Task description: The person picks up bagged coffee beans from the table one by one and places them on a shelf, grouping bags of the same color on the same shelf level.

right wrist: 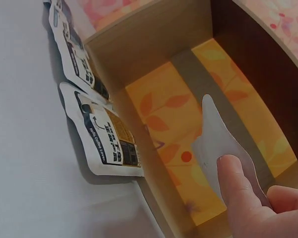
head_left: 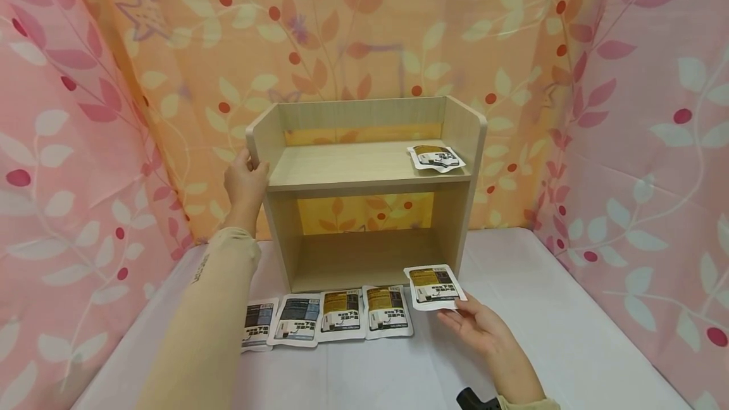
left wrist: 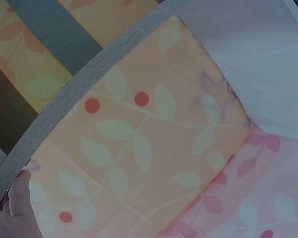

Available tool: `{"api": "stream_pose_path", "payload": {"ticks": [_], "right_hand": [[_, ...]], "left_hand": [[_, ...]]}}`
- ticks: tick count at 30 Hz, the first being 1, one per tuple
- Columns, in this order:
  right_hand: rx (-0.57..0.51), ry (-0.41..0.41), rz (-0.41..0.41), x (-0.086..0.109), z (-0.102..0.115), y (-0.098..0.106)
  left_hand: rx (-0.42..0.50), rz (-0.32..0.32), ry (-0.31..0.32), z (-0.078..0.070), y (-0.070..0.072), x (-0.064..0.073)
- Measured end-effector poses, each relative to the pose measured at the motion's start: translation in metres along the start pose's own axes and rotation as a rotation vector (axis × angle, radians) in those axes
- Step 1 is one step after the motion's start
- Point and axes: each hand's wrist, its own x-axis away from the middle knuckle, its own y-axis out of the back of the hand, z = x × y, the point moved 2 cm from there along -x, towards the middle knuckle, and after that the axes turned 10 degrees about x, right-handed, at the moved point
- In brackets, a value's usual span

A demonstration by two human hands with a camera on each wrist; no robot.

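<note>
In the head view my right hand (head_left: pixel 481 328) pinches the lower right corner of a white coffee packet (head_left: pixel 435 287) with a brown and black label. It is held in front of the lower opening of a light wooden shelf (head_left: pixel 364 183). The right wrist view shows this packet (right wrist: pixel 221 148) from its plain side, the thumb pressed against it. My left hand (head_left: pixel 246 183) grips the edge of the shelf's left side panel; in the left wrist view fingers (left wrist: pixel 21 191) meet that panel edge (left wrist: pixel 69 91). Another coffee packet (head_left: pixel 437 158) lies on the upper board, at its right end.
Several packets lie in a row along the shelf's front: two brown-labelled, including one packet (head_left: pixel 388 312) at the right end, and two blue-labelled, including a packet (head_left: pixel 296 319). My left sleeve partly covers the leftmost. A white cloth (head_left: pixel 364 375) covers the table; patterned curtains (head_left: pixel 364 24) surround it.
</note>
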Motion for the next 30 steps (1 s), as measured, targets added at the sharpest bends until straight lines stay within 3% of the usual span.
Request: {"api": "stream_pose_path", "payload": {"ticks": [19,30], "right_hand": [[-0.031,0.019,-0.03,0.009,0.013,-0.023],[-0.057,0.051,0.012,0.013,0.021,-0.034]], "left_hand": [[0.012,0.011,0.016,-0.002,0.0,0.001],[-0.01,0.001,0.011,-0.001,0.0,0.001]]}}
